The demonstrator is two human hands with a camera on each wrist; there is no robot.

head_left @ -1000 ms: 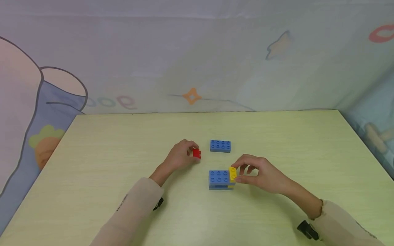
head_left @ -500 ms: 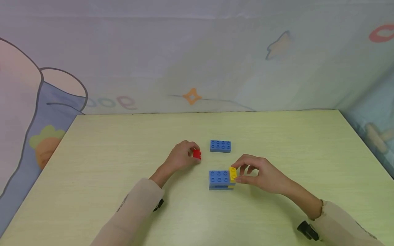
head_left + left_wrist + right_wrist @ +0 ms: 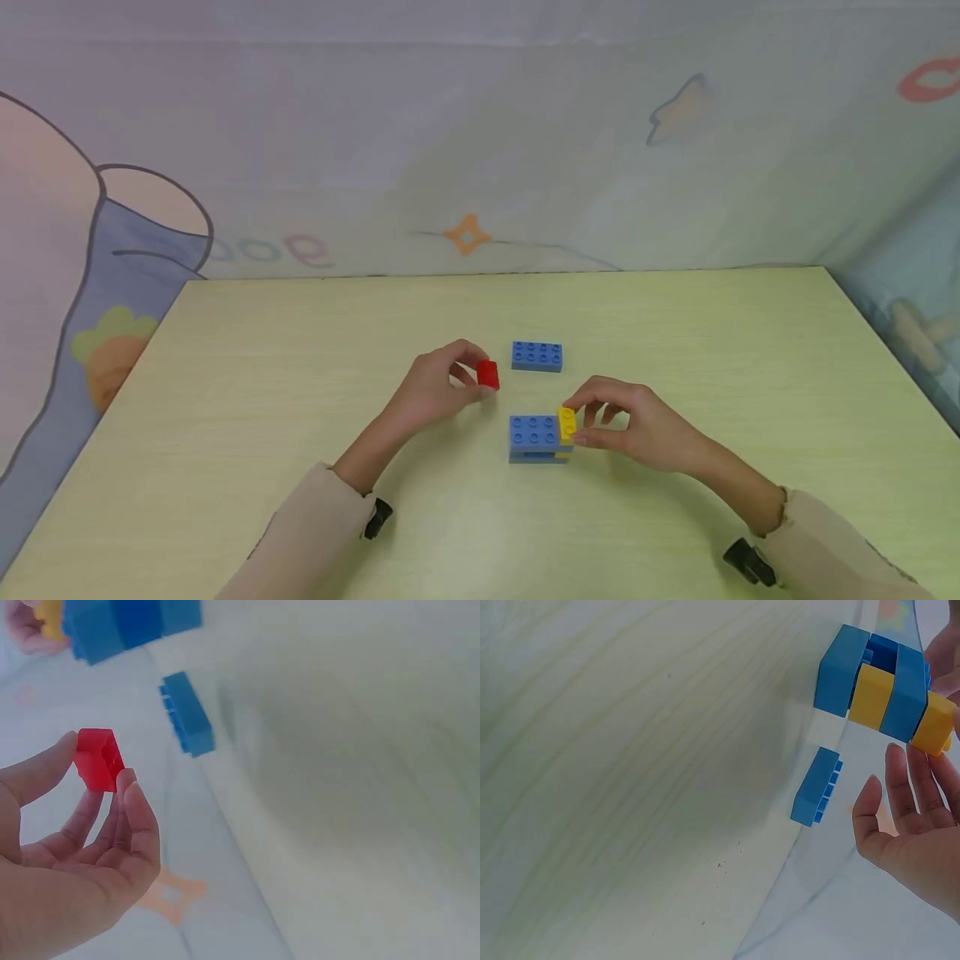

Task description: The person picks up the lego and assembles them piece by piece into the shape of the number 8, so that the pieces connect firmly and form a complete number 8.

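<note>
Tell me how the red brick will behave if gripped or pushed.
The red brick is likely stiff: its edges look straight though pinched by the left hand. It is probably light, being small and held by that pinch alone. Pushed along the table, it should slide rather than roll, given its boxy shape.

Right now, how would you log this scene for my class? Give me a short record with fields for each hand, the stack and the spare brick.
Left hand: pinches red brick, apart from stack
Right hand: pinches upper yellow brick
Stack order, bottom up: lower blue brick, lower yellow brick, upper blue brick, upper yellow brick
Spare blue brick: on table, studs up, beyond stack
</note>
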